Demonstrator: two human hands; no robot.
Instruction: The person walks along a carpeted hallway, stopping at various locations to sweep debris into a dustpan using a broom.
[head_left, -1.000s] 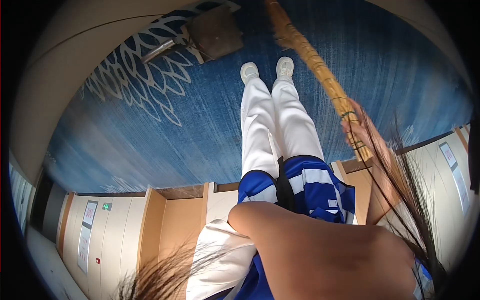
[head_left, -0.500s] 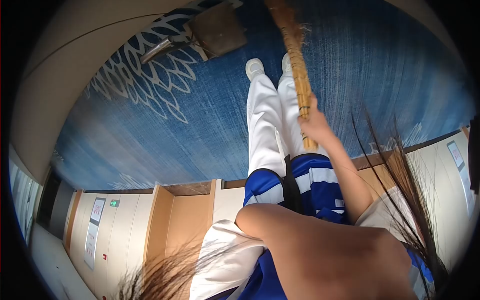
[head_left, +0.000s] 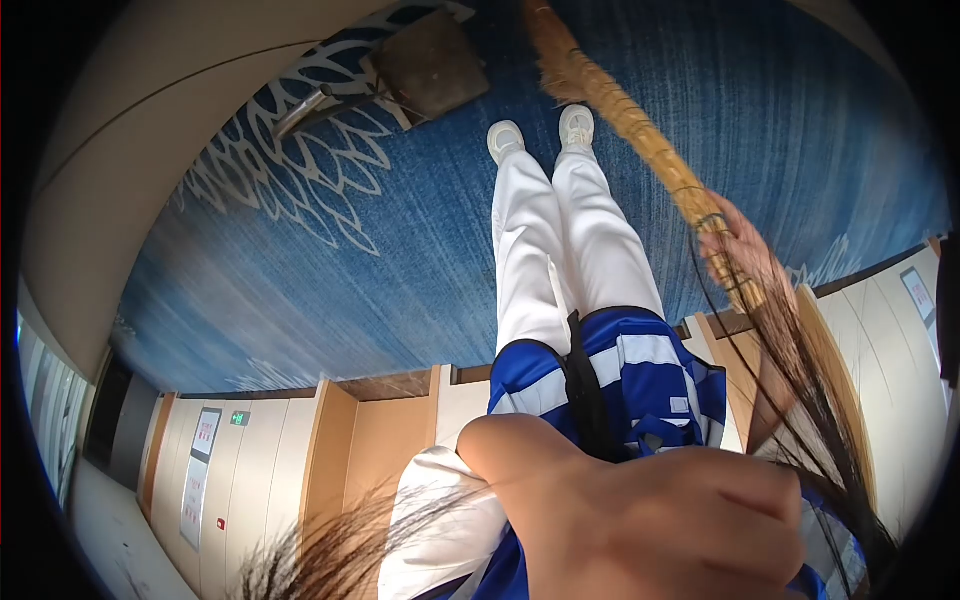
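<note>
A straw broom slants from the top centre down to the right, with dark bindings around its handle. My right hand is closed around the handle near its lower end, partly behind strands of hair. Very close to the camera, my left hand fills the bottom centre, its back towards me. Its fingers look curled and their tips are hidden, so what they hold cannot be made out. A dustpan with a metal handle lies on the blue carpet at the upper left.
My white shoes stand on the carpet between dustpan and broom. Below my white trousers hangs a blue and white garment. Behind are pale wall panels with signs and wooden frames. A thin cord crosses at the upper left.
The broom and my right hand swung left across my legs, then back out to the right. My left hand stayed near the camera, its curled fingers now showing more.
</note>
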